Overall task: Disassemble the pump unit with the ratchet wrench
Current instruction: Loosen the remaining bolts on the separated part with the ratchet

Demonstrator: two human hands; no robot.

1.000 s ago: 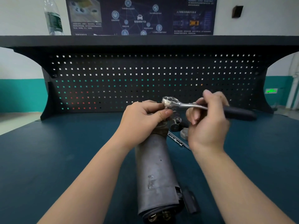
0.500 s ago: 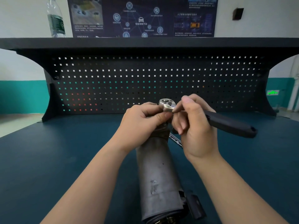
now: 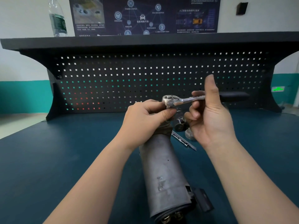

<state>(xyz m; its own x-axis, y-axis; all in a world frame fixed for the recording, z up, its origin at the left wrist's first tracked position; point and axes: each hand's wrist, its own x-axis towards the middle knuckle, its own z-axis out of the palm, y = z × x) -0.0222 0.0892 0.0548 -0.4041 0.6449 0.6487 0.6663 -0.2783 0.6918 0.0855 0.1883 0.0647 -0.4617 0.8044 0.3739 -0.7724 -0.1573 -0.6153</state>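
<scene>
The pump unit (image 3: 163,172), a long grey metal cylinder, lies lengthwise on the blue bench with a black connector at its near end. My left hand (image 3: 144,122) grips its far end, thumb just under the wrench head. The ratchet wrench (image 3: 179,100) sits with its chrome head over that far end and its black handle pointing right, level with the bench. My right hand (image 3: 208,117) holds the chrome shaft between curled fingers, thumb sticking straight up and palm turned left. The fitting under the wrench head is hidden by my left hand.
Behind the pump lie dark sockets (image 3: 179,124), a round metal part (image 3: 188,135) and a thin extension bar (image 3: 184,141). A black pegboard (image 3: 129,78) backs the bench. A water bottle (image 3: 57,18) stands on the shelf above.
The wrench handle swung away from me, back to pointing right. My right hand slid outward along the shaft and its thumb lifted. My left hand stayed on the pump's end.
</scene>
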